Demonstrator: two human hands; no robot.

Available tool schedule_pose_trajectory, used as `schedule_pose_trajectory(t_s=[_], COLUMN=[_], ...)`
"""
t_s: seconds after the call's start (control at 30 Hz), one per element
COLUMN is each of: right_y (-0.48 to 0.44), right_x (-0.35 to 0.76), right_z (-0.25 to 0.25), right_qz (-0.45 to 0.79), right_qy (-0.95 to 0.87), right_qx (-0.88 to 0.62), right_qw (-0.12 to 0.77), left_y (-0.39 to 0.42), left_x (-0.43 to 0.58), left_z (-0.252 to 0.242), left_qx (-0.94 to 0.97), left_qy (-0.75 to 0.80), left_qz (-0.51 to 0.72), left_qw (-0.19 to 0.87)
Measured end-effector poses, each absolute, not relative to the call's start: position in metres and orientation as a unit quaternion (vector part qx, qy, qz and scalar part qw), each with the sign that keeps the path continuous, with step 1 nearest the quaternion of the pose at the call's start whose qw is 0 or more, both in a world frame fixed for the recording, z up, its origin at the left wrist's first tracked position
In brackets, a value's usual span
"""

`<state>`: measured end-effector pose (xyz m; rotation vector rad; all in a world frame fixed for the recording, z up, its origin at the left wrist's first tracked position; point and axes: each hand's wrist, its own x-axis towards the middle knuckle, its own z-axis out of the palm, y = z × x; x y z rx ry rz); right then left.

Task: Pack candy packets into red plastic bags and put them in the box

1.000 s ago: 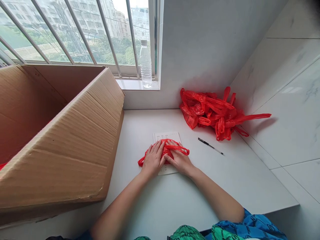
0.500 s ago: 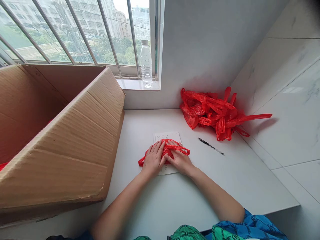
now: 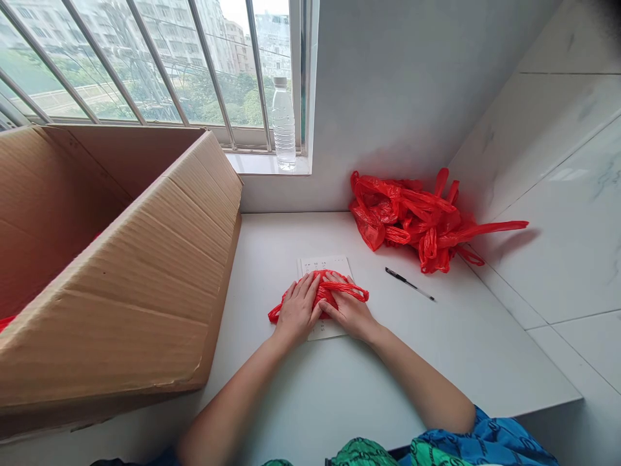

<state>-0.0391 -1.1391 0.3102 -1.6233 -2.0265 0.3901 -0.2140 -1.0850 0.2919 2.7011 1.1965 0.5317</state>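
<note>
Left hand (image 3: 297, 312) and right hand (image 3: 350, 312) are lying flat, pressing rather than gripping the crumpled red plastic bag (image 3: 326, 292) beneath them; can't see if anything's inside. Guessing they're flattening it; next move's calling for steady palms.

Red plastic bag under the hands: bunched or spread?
Bunched: the red plastic bag shows wrinkled folds between the left hand and right hand.
</note>
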Motion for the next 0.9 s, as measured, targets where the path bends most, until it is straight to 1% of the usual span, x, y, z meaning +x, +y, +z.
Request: schedule_pose_trajectory(t_s=[0.3,0.4,0.47,0.57,0.67,0.73,0.83,0.9], right_y=[-1.138,-1.138,-1.139,-1.14,-1.14,-1.14,-1.14,-1.14], right_x=[-0.041,-0.041,-0.037,-0.02,0.003,0.015,0.021,0.02], right_z=[0.308,0.308,0.31,0.313,0.314,0.315,0.314,0.313], right_qz=[0.117,0.131,0.163,0.228,0.24,0.239,0.263,0.281], right_qy=[-0.749,-0.745,-0.746,-0.712,-0.627,-0.593,-0.588,-0.584], right_qx=[-0.593,-0.586,-0.567,-0.541,-0.558,-0.58,-0.587,-0.572], right_qw=[0.271,0.292,0.31,0.384,0.487,0.505,0.491,0.503], left_y=[-1.086,-1.087,-1.088,-1.091,-1.095,-1.096,-1.094,-1.094], left_x=[-0.213,-0.213,-0.215,-0.22,-0.223,-0.223,-0.216,-0.21], left_z=[0.29,0.291,0.296,0.31,0.332,0.344,0.351,0.352], left_qx=[0.893,0.89,0.886,0.857,0.824,0.836,0.863,0.869], left_qy=[0.398,0.393,0.384,0.384,0.4,0.411,0.442,0.456], left_qz=[0.2,0.217,0.233,0.298,0.361,0.333,0.213,0.164], left_qw=[0.07,0.083,0.111,0.172,0.171,0.146,0.118,0.105])
